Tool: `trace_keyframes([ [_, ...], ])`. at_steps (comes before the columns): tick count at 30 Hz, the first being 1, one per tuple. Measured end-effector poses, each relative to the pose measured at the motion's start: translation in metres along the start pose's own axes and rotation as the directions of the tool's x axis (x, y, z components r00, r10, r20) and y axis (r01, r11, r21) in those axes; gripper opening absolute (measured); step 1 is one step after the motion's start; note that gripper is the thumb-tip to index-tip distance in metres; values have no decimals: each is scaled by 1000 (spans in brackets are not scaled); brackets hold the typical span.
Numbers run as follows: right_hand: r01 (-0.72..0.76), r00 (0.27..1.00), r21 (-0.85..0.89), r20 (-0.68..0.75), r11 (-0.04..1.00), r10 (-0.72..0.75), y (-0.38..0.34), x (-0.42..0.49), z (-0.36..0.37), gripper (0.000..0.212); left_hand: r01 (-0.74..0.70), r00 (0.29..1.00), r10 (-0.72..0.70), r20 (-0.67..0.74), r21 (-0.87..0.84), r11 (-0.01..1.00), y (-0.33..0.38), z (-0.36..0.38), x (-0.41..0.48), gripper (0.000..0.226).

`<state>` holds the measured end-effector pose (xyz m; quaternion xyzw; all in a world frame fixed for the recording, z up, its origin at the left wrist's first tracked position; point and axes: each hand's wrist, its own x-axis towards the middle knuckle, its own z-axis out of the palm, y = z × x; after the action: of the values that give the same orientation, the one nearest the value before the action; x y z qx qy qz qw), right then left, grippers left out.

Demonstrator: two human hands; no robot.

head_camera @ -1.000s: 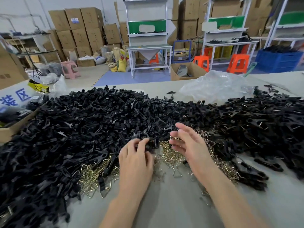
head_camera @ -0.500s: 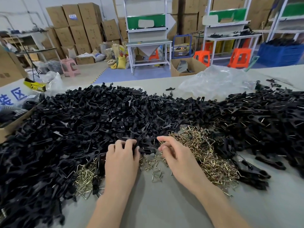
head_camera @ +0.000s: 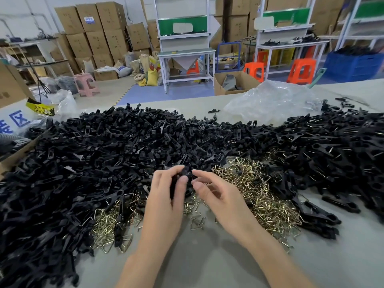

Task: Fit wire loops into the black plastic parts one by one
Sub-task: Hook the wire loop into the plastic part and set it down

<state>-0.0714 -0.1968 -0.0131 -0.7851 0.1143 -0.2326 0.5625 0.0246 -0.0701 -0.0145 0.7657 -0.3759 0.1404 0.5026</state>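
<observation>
Left hand point(head_camera: 166, 202) grip clamps 1 black part point(head_camera: 185, 173); right hand point(head_camera: 220, 197) grip: cannot tell. Heaps of loose parts point(head_camera: 104, 152) and wire loops point(head_camera: 261, 196) remain.

Black plastic parts point(head_camera: 104, 152) lie heaped; wire loops point(head_camera: 264, 196) (brassy, triangular) pile against them.

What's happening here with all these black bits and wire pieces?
A person works at a table heaped with black plastic parts and brass-coloured wire loops. The left hand grips one black part, and the fingertips of the right hand meet it. Whether a loop is pinched there is too blurred to tell.
</observation>
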Motion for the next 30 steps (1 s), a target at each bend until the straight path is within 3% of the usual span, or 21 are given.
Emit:
trace_keyframes([
  [4,-12,1000,342,-20,940,21,-8,0,4,26,-67,993,66,93,10,998,3,7,-5,28],
  [10,-157,978,592,-20,791,209,-8,4,2,23,-111,978,102,180,39,993,6,8,-8,41],
  [15,-172,946,727,-67,664,318,0,10,-3,27,-44,993,43,106,5,999,7,8,-6,39],
  [22,-179,937,819,-27,546,347,6,11,-6,36,47,997,-52,52,97,994,-2,11,-5,32],
  [25,-177,941,845,-5,505,338,6,11,-6,31,83,996,-84,14,59,995,0,10,-4,33],
  [30,-158,968,802,12,576,249,4,7,-7,45,117,993,-119,-9,-103,988,12,5,-3,38],
])
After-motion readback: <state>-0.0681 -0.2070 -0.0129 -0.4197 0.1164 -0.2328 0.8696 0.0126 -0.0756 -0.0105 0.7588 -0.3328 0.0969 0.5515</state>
